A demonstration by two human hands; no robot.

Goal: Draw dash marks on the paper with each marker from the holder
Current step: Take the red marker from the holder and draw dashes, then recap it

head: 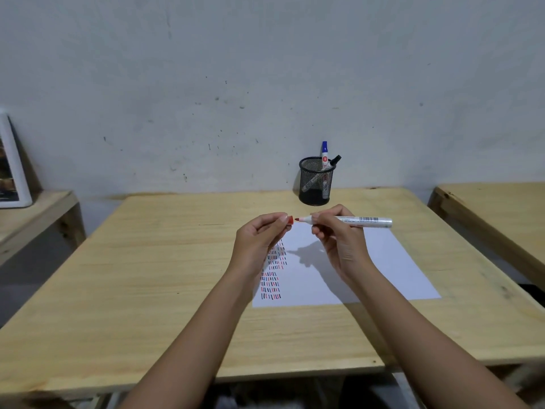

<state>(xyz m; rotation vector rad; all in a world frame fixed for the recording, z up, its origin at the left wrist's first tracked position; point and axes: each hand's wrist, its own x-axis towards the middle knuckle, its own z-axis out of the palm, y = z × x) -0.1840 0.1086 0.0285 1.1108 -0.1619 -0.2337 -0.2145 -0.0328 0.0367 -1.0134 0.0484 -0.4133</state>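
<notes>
A white sheet of paper (pixel 380 270) lies on the wooden table (pixel 153 261), with rows of red, blue and black dashes (pixel 272 276) down its left side. Above it, my right hand (pixel 339 240) holds a white-bodied red marker (pixel 365 221) level, its bare red tip pointing left. My left hand (pixel 259 237) pinches the red cap (pixel 290 220) just left of that tip, a small gap between them. A black mesh holder (pixel 316 181) stands at the table's far edge with a blue-capped marker (pixel 324 152) and a black-capped marker (pixel 335 160) in it.
A second wooden table (pixel 495 208) stands to the right, across a narrow gap. A lower wooden bench (pixel 32 214) at the left carries a white-framed picture (pixel 11 172) leaning on the grey wall.
</notes>
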